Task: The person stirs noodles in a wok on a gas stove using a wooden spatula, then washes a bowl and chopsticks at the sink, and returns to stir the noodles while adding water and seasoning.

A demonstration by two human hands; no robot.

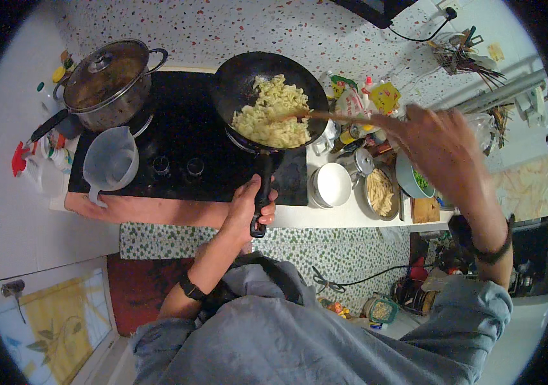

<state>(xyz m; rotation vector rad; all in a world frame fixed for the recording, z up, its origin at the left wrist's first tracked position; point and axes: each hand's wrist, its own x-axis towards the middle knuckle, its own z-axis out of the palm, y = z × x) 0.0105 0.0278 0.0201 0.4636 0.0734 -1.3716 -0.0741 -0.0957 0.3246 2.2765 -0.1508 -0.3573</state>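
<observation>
My left hand is wrapped around the black handle of a dark wok. The wok rests over the right burner of a black glass cooktop. Pale yellow-green chopped food, which I cannot name surely, lies heaped in its right and lower part. My right hand, slightly blurred, grips a wooden spatula from the right. The spatula's far end reaches into the food, and its tip is partly hidden there.
On the cooktop's left stand a lidded steel pot and a translucent plastic measuring jug. A red-topped spray bottle is beside them. Right of the wok are white bowls, a dish of pale strips, a blue bowl of chopped greens and condiments.
</observation>
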